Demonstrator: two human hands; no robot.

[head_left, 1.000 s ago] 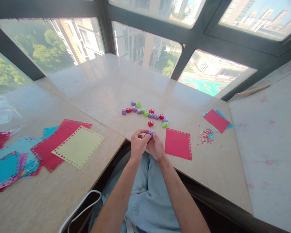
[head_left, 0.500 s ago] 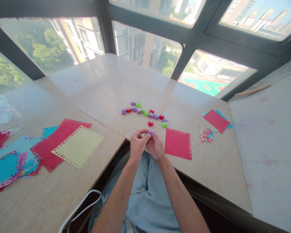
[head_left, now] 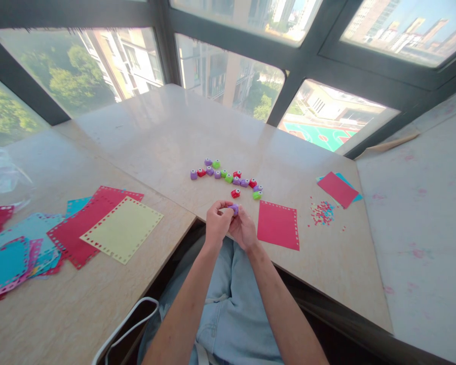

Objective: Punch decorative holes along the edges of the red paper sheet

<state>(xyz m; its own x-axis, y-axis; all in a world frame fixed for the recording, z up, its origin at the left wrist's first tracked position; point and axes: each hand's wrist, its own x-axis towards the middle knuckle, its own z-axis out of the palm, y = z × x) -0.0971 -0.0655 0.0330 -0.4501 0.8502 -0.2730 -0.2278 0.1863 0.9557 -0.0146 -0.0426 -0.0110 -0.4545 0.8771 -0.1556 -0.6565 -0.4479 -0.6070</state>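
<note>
While both hands meet at the near edge of the worktop, the scene reads as follows.

Fingers: those of the left hand (head_left: 217,223) and the right hand (head_left: 243,226) are curled inward and pinch one small purple punch (head_left: 234,208) between their tips.
Purple punch: held just above the worktop edge, in front of the person's lap, with only its top showing between the fingertips.
Left hand: closed round the punch from the left side, thumb towards the right hand.
Right hand: closed on the punch from the right, touching the left hand.
Red punch (head_left: 235,193): lies alone on the worktop just beyond the hands.
Row of punches (head_left: 228,177): purple, red and green ones in a loose curved line farther out, each close to the next.
Red sheet (head_left: 278,224): flat on the worktop just right of the right hand, with holes along its edges.
Paper bits (head_left: 321,212): a small scattered heap to the right of the red sheet.
Red and blue sheets (head_left: 339,188): stacked beyond the paper bits, near the right end.
Yellow sheet (head_left: 122,229): on the left worktop, edges punched, lying over a red sheet.
Pile of sheets (head_left: 11,251): blue, pink and red, at the far left.
Worktop (head_left: 167,132): pale stone, running under the windows.
Legs: in light blue jeans, below the forearms.
</note>
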